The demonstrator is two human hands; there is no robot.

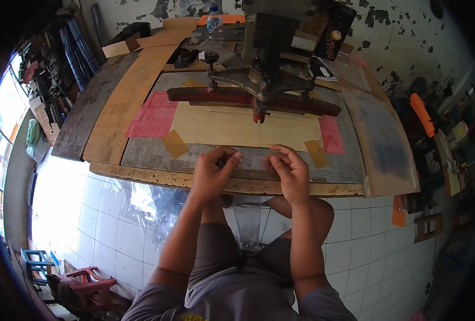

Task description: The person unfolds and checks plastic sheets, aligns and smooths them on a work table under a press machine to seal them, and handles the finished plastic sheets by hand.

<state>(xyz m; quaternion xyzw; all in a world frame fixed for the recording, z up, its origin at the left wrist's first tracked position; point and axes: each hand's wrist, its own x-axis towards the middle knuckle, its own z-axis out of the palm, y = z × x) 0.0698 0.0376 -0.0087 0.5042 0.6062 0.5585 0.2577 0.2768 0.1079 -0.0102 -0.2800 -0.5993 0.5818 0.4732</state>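
Observation:
My left hand (214, 170) is over the front of the work table, its fingers curled in and the thumb tip pressed toward them. My right hand (291, 172) faces it a short way off, with fingers bent toward the thumb. A faint see-through patch shows by the right fingertips; I cannot make out what either hand holds. Just beyond my hands lies a pale yellow sheet (237, 126), with brown tape pieces (175, 144) at its front corners. Pink sheets (151, 119) lie at its left and right ends.
Above the yellow sheet hangs a dark red press bar (216, 99) on a heavy metal arm (267, 77). A worn wooden edge (248, 186) runs along the table front. At the back stand a water bottle (214, 21) and cardboard (165, 35). Stools (87, 283) are at lower left.

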